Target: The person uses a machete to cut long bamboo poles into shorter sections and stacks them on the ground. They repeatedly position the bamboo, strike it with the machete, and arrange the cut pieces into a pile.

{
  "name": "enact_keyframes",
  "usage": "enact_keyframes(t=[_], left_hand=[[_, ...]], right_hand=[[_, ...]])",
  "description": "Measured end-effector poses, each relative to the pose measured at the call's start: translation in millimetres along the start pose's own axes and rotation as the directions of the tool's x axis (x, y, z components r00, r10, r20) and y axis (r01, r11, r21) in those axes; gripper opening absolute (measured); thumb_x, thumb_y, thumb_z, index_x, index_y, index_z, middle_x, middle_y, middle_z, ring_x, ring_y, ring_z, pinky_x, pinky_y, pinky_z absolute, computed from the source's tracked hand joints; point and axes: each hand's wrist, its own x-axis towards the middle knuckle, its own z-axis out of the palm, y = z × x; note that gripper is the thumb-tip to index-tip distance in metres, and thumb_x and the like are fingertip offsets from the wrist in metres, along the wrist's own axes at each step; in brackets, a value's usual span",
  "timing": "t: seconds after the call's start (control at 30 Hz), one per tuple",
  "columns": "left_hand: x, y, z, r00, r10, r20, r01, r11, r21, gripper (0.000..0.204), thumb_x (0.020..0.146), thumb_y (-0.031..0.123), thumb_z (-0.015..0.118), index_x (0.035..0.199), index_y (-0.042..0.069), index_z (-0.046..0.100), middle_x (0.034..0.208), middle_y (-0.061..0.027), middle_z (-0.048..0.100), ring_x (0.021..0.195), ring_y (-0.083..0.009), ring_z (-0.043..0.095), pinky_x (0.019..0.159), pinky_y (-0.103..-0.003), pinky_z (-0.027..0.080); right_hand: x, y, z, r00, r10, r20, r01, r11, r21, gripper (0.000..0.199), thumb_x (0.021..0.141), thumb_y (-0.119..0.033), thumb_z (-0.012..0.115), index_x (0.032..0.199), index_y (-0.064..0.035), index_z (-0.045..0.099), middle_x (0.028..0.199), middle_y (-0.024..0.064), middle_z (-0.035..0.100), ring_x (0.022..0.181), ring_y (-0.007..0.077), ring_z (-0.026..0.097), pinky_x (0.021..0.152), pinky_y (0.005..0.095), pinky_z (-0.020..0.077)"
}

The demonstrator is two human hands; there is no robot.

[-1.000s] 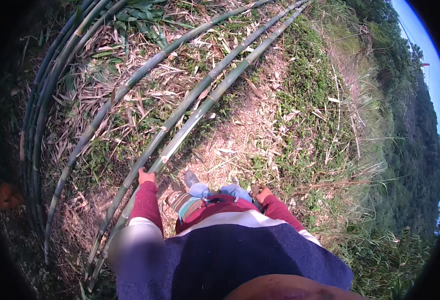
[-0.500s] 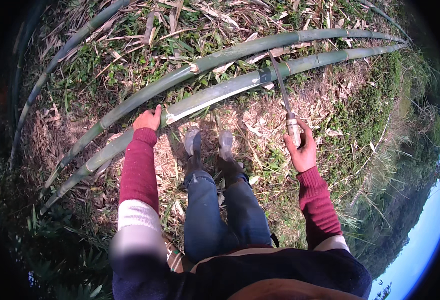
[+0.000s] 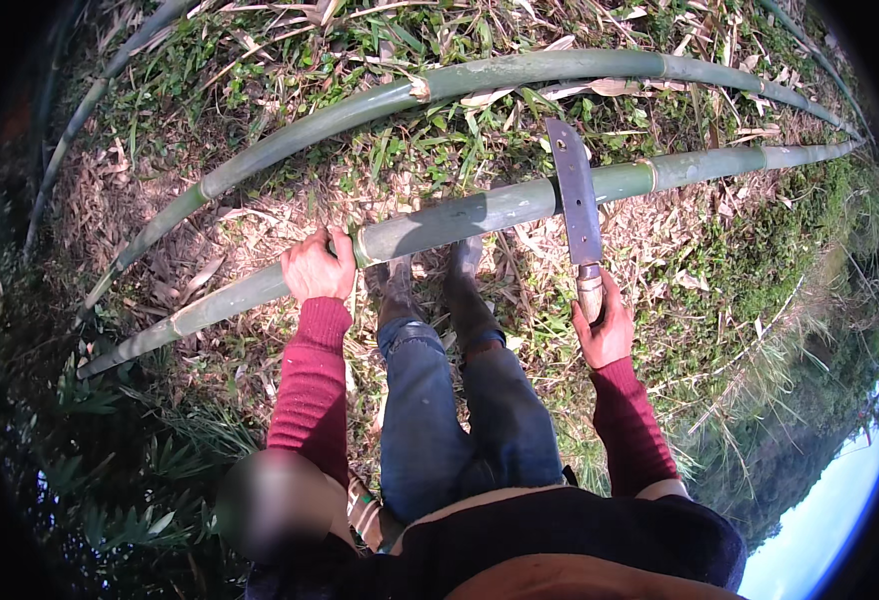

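Note:
A long green bamboo pole [image 3: 450, 222] lies across in front of my legs, partly covering the toes of my boots. My left hand [image 3: 320, 265] is wrapped over it just left of a joint ring. In my right hand [image 3: 608, 325] is a machete [image 3: 577, 195], gripped by its pale wooden handle. Its broad dark blade has several small holes and points away from me, with its flat face showing. The blade overlaps the pole right of the middle; whether they touch I cannot tell.
A second bamboo pole [image 3: 330, 122], with a broken stub at one joint, curves along the ground beyond the first. Another stem [image 3: 85, 110] stretches along the far left. Dry leaves and green weeds cover the ground. My boots [image 3: 465, 262] stand close to the near pole.
The near pole now lies closer to my boots, and the pale strip along its lower edge no longer shows. My left hand shifted with it. The machete turned from edge-on to flat.

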Motion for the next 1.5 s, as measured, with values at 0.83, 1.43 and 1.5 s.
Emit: enact_keyframes(t=[0.83, 1.43, 1.5], left_hand=[[50.8, -24.6, 62.1, 0.999, 0.034, -0.034, -0.038, 0.991, -0.126, 0.045, 0.097, 0.035, 0.047, 0.132, 0.009, 0.052, 0.134, -0.0191, 0.049, 0.129, -0.0381, 0.041, 0.111, -0.053, 0.024], [-179.2, 14.9, 16.9, 0.904, -0.042, 0.425, 0.337, 0.681, -0.650, 0.056, 0.083, 0.016, 0.067, 0.132, -0.002, 0.048, 0.116, -0.0206, 0.058, 0.110, -0.0374, 0.056, 0.097, -0.046, 0.043], [-190.3, 14.7, 14.6, 0.888, 0.036, 0.459, 0.286, 0.739, -0.610, 0.054, 0.083, 0.015, 0.066, 0.131, -0.001, 0.049, 0.113, -0.0196, 0.060, 0.107, -0.0368, 0.057, 0.095, -0.046, 0.044]], right_hand=[[152.9, -202.6, 123.1, 0.848, -0.236, 0.474, 0.294, 0.955, -0.050, 0.070, 0.096, -0.047, 0.051, 0.155, -0.0201, 0.025, 0.102, 0.0228, 0.066, 0.082, 0.0373, 0.068, 0.078, 0.0468, 0.0541], [161.2, -220.9, 127.6, 0.887, -0.037, 0.461, 0.154, 0.964, -0.218, 0.064, 0.097, -0.049, 0.048, 0.154, -0.0268, 0.026, 0.089, 0.0238, 0.069, 0.078, 0.0425, 0.068, 0.075, 0.0511, 0.0541], [158.3, -221.4, 128.5, 0.918, 0.096, 0.384, -0.023, 0.982, -0.189, 0.065, 0.097, -0.047, 0.049, 0.154, -0.0253, 0.026, 0.082, 0.0221, 0.069, 0.072, 0.0422, 0.068, 0.069, 0.0503, 0.0545]])
